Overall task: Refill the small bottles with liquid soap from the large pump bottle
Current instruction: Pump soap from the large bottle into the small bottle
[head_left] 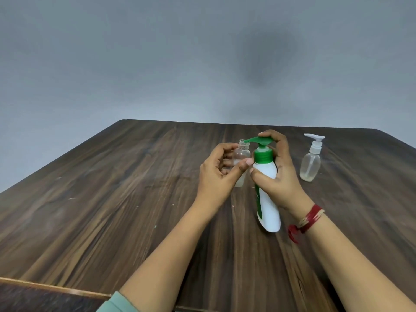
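Observation:
The large white pump bottle (269, 206) with a green collar and green pump head stands on the wooden table (112, 199). My right hand (278, 174) grips its upper body, with a finger on top of the pump head. The green spout reaches over the open threaded neck of a small clear bottle (242, 154) that has no cap. My left hand (217, 174) holds this small bottle with curled fingers and thumb. A little whitish liquid shows at its bottom.
A second small clear bottle (310, 163) with a white pump top stands to the right, apart from my hands. A grey wall rises behind the table's far edge. A lighter wooden strip runs along the near left edge.

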`<state>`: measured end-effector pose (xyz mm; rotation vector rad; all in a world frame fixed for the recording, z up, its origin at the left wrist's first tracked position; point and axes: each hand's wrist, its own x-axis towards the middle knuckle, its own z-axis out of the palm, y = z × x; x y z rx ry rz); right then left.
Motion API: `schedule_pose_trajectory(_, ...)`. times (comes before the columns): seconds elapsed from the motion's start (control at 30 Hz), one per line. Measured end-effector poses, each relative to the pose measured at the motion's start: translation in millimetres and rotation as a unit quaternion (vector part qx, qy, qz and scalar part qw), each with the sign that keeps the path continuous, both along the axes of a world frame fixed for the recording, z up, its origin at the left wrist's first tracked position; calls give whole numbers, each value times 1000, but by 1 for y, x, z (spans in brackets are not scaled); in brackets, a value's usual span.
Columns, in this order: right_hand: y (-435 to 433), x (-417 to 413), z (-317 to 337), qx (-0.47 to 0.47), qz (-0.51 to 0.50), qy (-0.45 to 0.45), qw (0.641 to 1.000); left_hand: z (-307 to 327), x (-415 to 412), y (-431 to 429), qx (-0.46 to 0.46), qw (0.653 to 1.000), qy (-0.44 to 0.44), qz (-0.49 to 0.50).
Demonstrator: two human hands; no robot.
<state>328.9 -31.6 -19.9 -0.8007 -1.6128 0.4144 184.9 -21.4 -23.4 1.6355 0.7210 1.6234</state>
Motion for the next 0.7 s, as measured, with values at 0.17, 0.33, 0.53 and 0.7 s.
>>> schedule_pose_trajectory(0.17, -2, -1, 1, -4, 19, 1, 1000, 2, -1, -1, 1, 1000, -4, 3)
schedule_pose_trajectory(0.33, -2, -1, 2, -8, 25, -2, 1000, 2, -1, -1, 2, 1000, 2, 3)
schedule_pose_trajectory(0.53, -3, 1, 3, -10, 17, -1, 1000, 1, -1, -1, -1, 1000, 11, -3)
schedule_pose_trajectory(0.7, -3, 0, 2, -9, 14, 3, 1000, 2, -1, -1, 0, 1000, 13, -2)
